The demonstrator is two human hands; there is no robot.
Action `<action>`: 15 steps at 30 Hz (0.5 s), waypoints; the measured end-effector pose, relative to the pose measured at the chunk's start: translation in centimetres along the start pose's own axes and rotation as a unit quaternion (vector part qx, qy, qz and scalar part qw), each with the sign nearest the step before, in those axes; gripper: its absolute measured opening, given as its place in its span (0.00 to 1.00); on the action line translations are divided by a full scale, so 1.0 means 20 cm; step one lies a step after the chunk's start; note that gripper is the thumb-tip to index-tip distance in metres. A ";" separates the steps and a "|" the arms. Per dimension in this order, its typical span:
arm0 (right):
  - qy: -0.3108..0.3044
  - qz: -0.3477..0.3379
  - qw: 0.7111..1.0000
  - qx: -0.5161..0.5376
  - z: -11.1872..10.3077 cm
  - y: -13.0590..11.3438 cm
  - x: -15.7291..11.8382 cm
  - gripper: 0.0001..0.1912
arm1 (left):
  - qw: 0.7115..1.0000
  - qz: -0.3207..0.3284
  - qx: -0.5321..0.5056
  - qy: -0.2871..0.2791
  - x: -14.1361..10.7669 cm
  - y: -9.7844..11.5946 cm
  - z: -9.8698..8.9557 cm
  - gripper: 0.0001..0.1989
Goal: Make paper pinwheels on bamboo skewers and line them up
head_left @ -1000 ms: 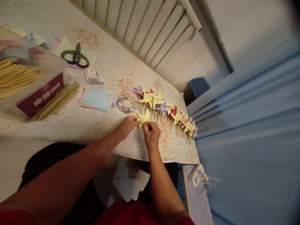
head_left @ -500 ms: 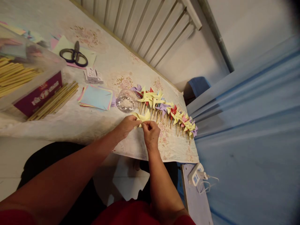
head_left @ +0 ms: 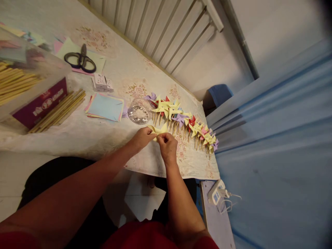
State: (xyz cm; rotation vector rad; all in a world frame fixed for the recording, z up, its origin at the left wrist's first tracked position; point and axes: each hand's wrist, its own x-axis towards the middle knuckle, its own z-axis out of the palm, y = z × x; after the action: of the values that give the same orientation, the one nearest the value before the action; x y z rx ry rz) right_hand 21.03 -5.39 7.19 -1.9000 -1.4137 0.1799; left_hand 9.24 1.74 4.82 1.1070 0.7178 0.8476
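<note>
Between my two hands is a yellow paper pinwheel head [head_left: 161, 129], its corners curled up. My left hand [head_left: 142, 137] pinches it from the left, and my right hand [head_left: 167, 145] pinches its near edge with thumb and fingers. Whether a pin sits at its middle is hidden by my fingers. Just beyond lies a round clear dish [head_left: 139, 112] of small shiny metal pieces. A row of finished pinwheels [head_left: 178, 119] on thin sticks, in yellow, red, purple and pink, runs off to the right.
A stack of cut paper squares [head_left: 105, 108], small white boxes [head_left: 101, 83] and scissors [head_left: 82, 61] lie to the left. Sticks [head_left: 58, 112] lie beside a clear bin [head_left: 58, 71] of more sticks. A power strip [head_left: 217, 192] sits lower right, by a blue curtain [head_left: 272, 145].
Both hands stay in nearly the same place, still on the yellow paper. Its curled corners have shifted slightly between my fingers. The view has moved a little.
</note>
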 end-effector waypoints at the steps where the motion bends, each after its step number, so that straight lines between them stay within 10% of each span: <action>1: -0.009 -0.006 1.000 -0.010 -0.01 0.00 0.01 0.07 | 1.000 0.005 0.019 0.000 0.00 -0.01 0.00 0.05; 9: -0.081 -0.081 0.987 -0.115 -0.10 -0.03 0.05 0.06 | 0.994 0.036 0.099 0.005 0.02 -0.03 -0.01 0.04; 15: -0.056 0.054 0.996 0.031 -0.02 0.02 0.03 0.07 | 0.991 0.043 0.127 0.005 0.02 -0.03 -0.02 0.04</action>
State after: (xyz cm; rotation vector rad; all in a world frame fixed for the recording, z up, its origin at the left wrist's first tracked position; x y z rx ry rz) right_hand 21.66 -5.11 7.39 -1.9405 -1.3631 0.3837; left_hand 9.28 2.04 4.07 1.3697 0.8070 0.8520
